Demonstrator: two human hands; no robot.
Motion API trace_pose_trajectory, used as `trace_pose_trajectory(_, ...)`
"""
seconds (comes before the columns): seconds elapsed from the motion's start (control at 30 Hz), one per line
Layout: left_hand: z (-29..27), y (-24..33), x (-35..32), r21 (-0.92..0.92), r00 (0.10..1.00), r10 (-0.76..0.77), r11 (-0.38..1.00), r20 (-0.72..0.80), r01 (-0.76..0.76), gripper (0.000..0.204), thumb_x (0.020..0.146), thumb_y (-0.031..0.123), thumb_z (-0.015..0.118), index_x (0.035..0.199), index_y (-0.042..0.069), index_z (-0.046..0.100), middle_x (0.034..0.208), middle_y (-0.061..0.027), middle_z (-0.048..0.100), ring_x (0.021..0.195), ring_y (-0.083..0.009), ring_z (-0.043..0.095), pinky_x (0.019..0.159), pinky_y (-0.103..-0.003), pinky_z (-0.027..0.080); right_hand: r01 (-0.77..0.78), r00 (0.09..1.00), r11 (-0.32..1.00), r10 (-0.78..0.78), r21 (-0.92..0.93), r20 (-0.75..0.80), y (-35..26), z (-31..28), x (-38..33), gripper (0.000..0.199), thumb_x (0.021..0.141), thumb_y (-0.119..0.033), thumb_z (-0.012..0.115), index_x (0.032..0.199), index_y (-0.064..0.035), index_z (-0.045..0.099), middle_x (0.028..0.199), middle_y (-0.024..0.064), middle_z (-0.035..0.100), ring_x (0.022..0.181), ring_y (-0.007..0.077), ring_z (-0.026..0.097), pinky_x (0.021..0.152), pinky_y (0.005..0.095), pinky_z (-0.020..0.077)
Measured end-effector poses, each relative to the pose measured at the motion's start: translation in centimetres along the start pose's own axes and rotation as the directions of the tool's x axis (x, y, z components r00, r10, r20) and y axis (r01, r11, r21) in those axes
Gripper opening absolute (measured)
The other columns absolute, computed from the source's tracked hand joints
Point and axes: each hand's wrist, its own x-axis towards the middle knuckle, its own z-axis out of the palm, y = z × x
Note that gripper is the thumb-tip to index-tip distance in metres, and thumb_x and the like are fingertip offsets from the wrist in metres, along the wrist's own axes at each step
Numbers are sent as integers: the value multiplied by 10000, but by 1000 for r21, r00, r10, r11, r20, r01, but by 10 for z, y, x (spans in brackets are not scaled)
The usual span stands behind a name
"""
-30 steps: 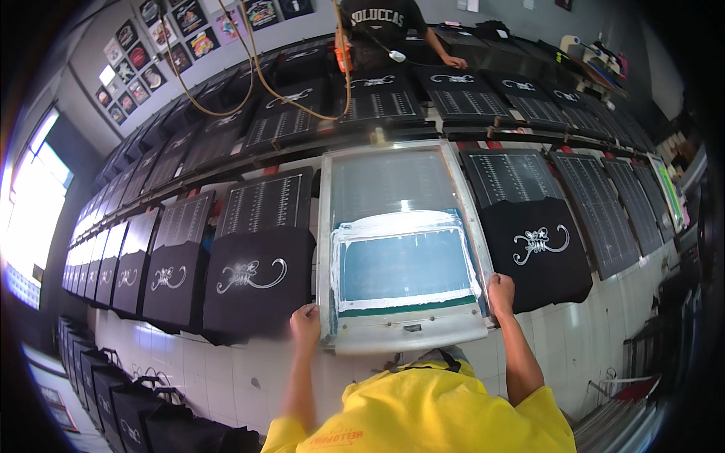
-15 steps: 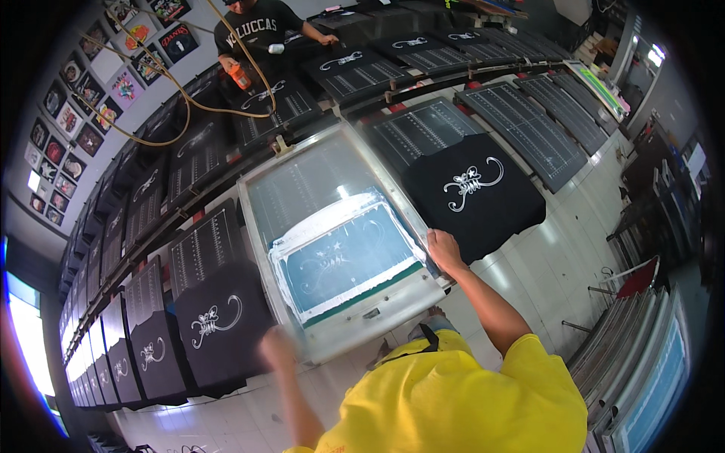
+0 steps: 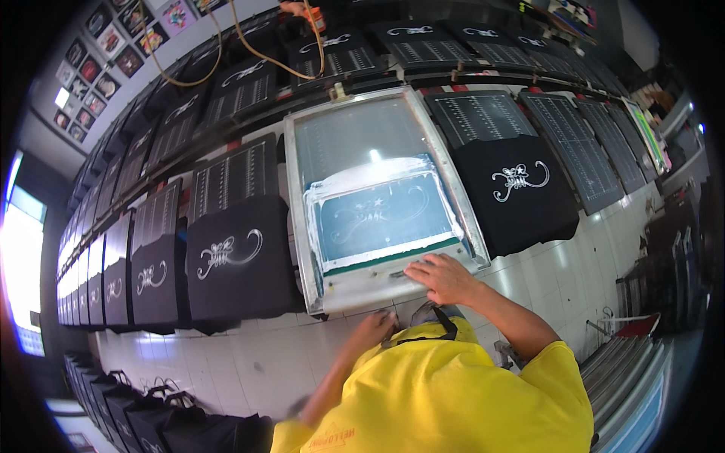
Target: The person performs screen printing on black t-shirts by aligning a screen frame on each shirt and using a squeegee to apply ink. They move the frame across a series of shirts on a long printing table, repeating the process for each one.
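A framed printing screen [image 3: 445, 177] lies in front of me, with white ink banked around a blue stencil area. My right hand [image 3: 445, 279] rests on its near metal bar, fingers stretched out beside a small dark fitting. Below that bar, close to my waist, is my left hand [image 3: 371, 331], apart from the frame; its fingers are bent and partly hidden, and I cannot tell whether they hold anything. A black shirt [image 3: 521, 219] printed with a white scroll design lies right of the screen. Another black printed shirt [image 3: 242, 291] lies to its left.
Rows of dark printing boards [image 3: 570, 155] curve away on both sides, several bearing printed shirts. A tan hose [image 3: 260, 53] hangs at the far side, near another person's hand with an orange bottle [image 3: 316, 20]. Stacked frames [image 3: 627, 362] stand at lower right on the tiled floor.
My right hand has gone from the screen's right side to its near bar. My left hand has left the lower left corner and come in toward my waist. The view has shifted.
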Motion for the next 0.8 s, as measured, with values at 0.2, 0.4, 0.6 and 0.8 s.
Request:
trace_pose_trajectory(0.2, 20, 17, 26, -582, 980, -192, 791, 60, 191, 441, 1039, 407, 383, 889, 23, 540, 618, -6, 489, 457, -83, 378, 432, -242, 314, -148, 979, 986, 134, -79, -154, -7, -7, 34, 353, 685, -122, 713, 1005, -66, 573, 985, 49, 612, 897, 260, 599, 755, 396, 472)
trace_pose_trajectory(0.4, 29, 7, 35, -730, 969, -248, 658, 24, 186, 420, 1039, 420, 383, 888, 49, 509, 579, 30, 364, 446, -78, 312, 418, -249, 276, -110, 971, 992, 96, -55, -220, -5, -4, 27, 323, 662, -117, 710, 959, -87, 584, 1003, 47, 614, 944, 257, 599, 786, 397, 474)
trace_pose_trajectory(0.6, 21, 13, 38, -669, 939, -293, 664, 178, 334, 478, 1046, 433, 340, 1023, 8, 557, 642, 9, 434, 481, -79, 360, 460, -232, 320, -88, 937, 993, 55, -80, -345, 39, -23, 74, 333, 657, -115, 715, 965, -96, 588, 1022, 43, 621, 983, 252, 596, 817, 390, 467)
trace_pose_trajectory(0.8, 28, 1, 43, -670, 939, -303, 665, 162, 330, 464, 1046, 436, 339, 966, 26, 541, 661, -1, 462, 502, -84, 375, 477, -237, 327, -64, 917, 989, 5, -135, -400, 98, -22, 137, 305, 672, -65, 705, 955, -92, 593, 996, 42, 621, 951, 248, 607, 801, 384, 471)
